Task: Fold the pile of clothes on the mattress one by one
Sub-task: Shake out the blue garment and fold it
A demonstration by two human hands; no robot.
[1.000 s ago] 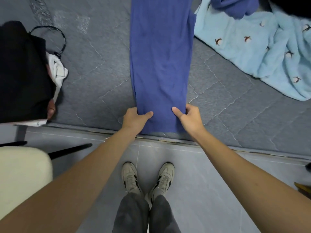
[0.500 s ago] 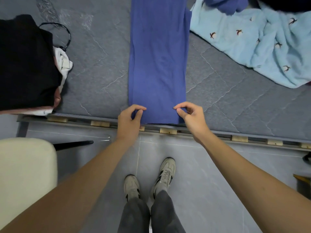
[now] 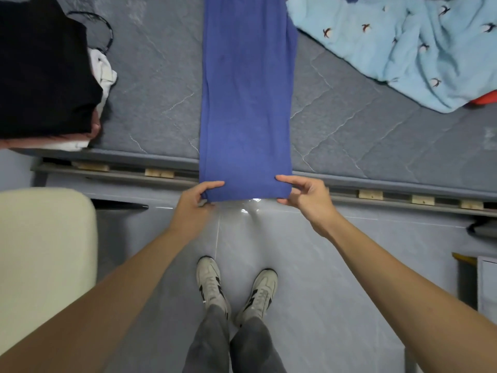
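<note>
A long blue garment (image 3: 247, 98), folded into a narrow strip, lies across the grey mattress (image 3: 156, 84) and runs out of the top of the view. Its near end hangs past the mattress edge over the floor. My left hand (image 3: 195, 201) pinches the near left corner and my right hand (image 3: 304, 196) pinches the near right corner. A light blue fleece garment with small bird prints (image 3: 403, 47) lies crumpled at the upper right. A stack of folded clothes with a black one on top (image 3: 40, 68) sits at the left.
The bed frame with wooden slats (image 3: 158, 173) runs along the mattress's near edge. A cream chair (image 3: 40, 251) stands at the left on the grey tiled floor (image 3: 309, 265). My feet in pale sneakers (image 3: 212, 284) stand below the bed. A red item (image 3: 486, 97) peeks out under the fleece.
Both hands have pulled the near end of the blue garment toward me, from lying on the mattress to hanging past its edge. The pinch on both corners is held.
</note>
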